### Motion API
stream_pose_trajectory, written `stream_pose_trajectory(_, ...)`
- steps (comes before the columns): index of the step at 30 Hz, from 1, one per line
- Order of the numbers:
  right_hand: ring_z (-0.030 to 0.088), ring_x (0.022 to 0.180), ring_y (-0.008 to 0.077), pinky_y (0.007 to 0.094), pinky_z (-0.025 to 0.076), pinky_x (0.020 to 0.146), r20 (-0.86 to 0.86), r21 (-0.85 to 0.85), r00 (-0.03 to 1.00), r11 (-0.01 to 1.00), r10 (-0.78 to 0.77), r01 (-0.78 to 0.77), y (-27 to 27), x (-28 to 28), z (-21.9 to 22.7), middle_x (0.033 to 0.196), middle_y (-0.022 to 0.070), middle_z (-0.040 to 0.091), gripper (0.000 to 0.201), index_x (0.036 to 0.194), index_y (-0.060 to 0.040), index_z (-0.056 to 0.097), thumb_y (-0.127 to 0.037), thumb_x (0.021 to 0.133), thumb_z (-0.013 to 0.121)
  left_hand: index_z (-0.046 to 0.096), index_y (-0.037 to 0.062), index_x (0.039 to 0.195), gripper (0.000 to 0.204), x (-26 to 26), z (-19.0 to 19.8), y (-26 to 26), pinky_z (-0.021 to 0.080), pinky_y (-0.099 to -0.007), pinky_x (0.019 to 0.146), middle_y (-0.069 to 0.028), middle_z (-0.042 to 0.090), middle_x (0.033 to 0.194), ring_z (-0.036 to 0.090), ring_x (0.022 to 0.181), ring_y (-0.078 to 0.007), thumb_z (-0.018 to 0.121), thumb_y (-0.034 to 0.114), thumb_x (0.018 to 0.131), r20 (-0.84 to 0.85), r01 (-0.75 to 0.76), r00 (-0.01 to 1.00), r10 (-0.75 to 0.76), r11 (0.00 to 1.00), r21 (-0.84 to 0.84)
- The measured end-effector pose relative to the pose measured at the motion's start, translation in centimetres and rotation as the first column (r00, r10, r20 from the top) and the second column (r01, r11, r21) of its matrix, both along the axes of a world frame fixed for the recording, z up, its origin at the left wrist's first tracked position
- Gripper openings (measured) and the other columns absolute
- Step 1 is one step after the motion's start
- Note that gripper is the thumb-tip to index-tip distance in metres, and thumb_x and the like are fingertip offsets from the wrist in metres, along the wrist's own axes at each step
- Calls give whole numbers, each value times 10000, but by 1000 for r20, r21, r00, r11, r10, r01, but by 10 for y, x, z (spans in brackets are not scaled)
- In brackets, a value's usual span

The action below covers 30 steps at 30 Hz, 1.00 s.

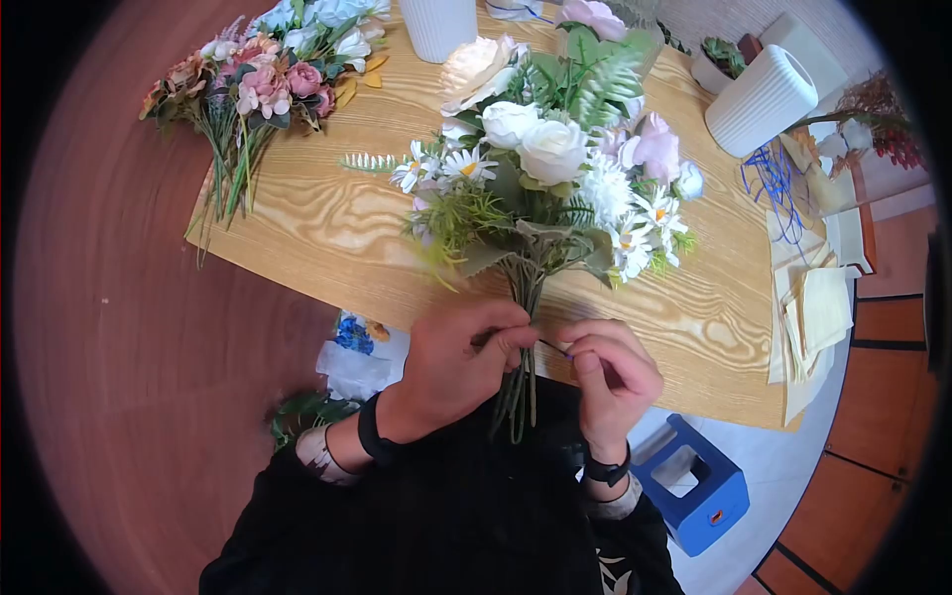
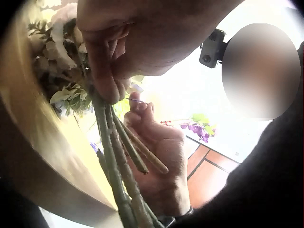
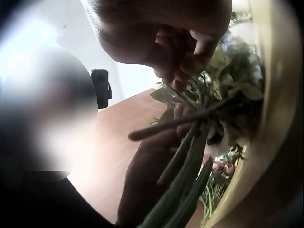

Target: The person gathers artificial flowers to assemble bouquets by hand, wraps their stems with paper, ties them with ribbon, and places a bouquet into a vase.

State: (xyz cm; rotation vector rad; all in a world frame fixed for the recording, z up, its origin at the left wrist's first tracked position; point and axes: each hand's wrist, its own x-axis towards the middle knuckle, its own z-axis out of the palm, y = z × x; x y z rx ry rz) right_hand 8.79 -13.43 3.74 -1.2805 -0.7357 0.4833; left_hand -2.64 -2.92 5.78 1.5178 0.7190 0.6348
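Note:
A large bouquet (image 1: pixel 551 154) of artificial white roses, daisies and greenery lies on the wooden table, its bundled green stems (image 1: pixel 518 402) reaching past the near edge. My left hand (image 1: pixel 451 362) is in front of the stems, thumb and forefinger pinching a thin blue tie right against them. To the right, my right hand (image 1: pixel 613 382) pinches the same tie (image 2: pixel 137 100), which runs taut between both sets of fingertips. In the left wrist view, stem ends (image 2: pixel 126 190) hang below my fingers. The right wrist view shows several stems (image 3: pixel 183 175) crossing in front of my left hand.
Pink and blue flower bunches (image 1: pixel 268 89) lie on the table (image 1: pixel 337 213) at far left. White ribbed vases (image 1: pixel 762 99) (image 1: pixel 439 28), loose blue ties (image 1: pixel 775 188) and folded cream paper (image 1: pixel 818 312) are around. A blue stool (image 1: pixel 699 486) stands on the floor at right.

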Motion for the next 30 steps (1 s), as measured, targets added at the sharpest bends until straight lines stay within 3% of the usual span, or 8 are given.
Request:
stream_pose_trajectory(2, 595, 713, 184, 244, 465, 630, 328, -44, 944, 999, 43, -30, 1, 5, 13, 834, 121, 626, 26, 743, 50, 604, 68, 725, 596, 629, -27, 850, 95, -4, -2, 4, 448, -209, 489, -73, 619, 687, 558, 543, -99, 598, -64, 769, -54, 70, 997, -61, 982, 175)
stream_pose_trajectory(4, 594, 709, 200, 247, 465, 620, 368, -50, 926, 996, 88, -75, 6, 2, 22, 835, 115, 624, 62, 747, 46, 605, 79, 696, 611, 628, -19, 824, 126, -5, -3, 11, 456, -222, 522, -90, 619, 704, 589, 592, -141, 608, -85, 719, -27, 179, 981, -193, 837, 516)
stream_pose_trajectory(7, 592, 705, 222, 255, 467, 612, 465, -51, 876, 991, 130, -120, 17, 2, 25, 852, 99, 621, 137, 756, 29, 608, 94, 642, 645, 634, -12, 830, 170, -8, -2, 15, 448, -228, 532, -99, 616, 716, 601, 627, -176, 613, -89, 681, -37, 216, 968, -248, 751, 623)
stream_pose_trajectory(13, 603, 710, 212, 272, 478, 606, 622, -79, 778, 995, 91, -53, 34, 2, 28, 856, 109, 611, 181, 825, 35, 618, 84, 658, 663, 619, -1, 872, 110, -10, -10, 15, 469, -273, 531, -98, 614, 692, 609, 588, -186, 600, -25, 767, -13, 155, 987, -163, 905, 395)
stream_pose_trajectory(15, 608, 694, 196, 264, 483, 588, 185, -149, 964, 975, 192, -166, 28, -3, 25, 829, 110, 602, 155, 832, 45, 626, 99, 687, 644, 617, -11, 873, 85, -11, -9, 13, 470, -258, 522, -93, 621, 689, 607, 575, -157, 593, -6, 792, -14, 162, 986, -164, 954, 253)
stream_pose_trajectory(16, 608, 694, 196, 264, 483, 588, 183, -154, 964, 974, 193, -166, 27, -2, 19, 829, 110, 602, 155, 832, 45, 626, 99, 687, 644, 616, -20, 873, 72, -10, -9, 12, 471, -242, 513, -88, 627, 687, 604, 562, -129, 586, 12, 817, -15, 171, 985, -170, 979, 108)
stream_pose_trajectory(23, 599, 641, 168, 244, 471, 562, 342, -157, 932, 985, 120, -69, 25, 3, 6, 751, 89, 594, 140, 807, 31, 645, 114, 694, 631, 579, -66, 870, 85, -7, -13, 5, 454, -205, 525, -81, 607, 697, 563, 586, -97, 542, 9, 860, 68, 58, 996, -60, 998, 26)
stream_pose_trajectory(30, 575, 618, 176, 246, 444, 538, 332, -177, 925, 976, 184, -131, 27, 6, 2, 731, 93, 580, 122, 782, 27, 633, 100, 684, 636, 585, -46, 903, 97, -9, -19, 7, 465, -215, 520, -90, 625, 739, 578, 601, -99, 597, -18, 810, 67, 47, 996, -62, 975, 217)
